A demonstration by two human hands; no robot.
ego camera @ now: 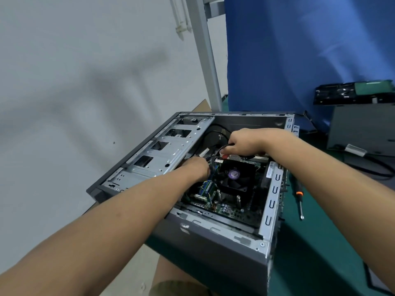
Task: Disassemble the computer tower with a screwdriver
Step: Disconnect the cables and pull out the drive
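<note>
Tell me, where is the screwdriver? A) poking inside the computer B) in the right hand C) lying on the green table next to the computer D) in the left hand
C: the screwdriver lies on the green table beside the computer tower; the left hand reaches inside it and the right hand pinches a black cable there.

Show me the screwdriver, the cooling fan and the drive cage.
screwdriver (299, 193), head view, orange collar on the handle.
cooling fan (234, 174), head view, purple hub sticker.
drive cage (173, 152), head view, bare metal between cutouts.
</note>
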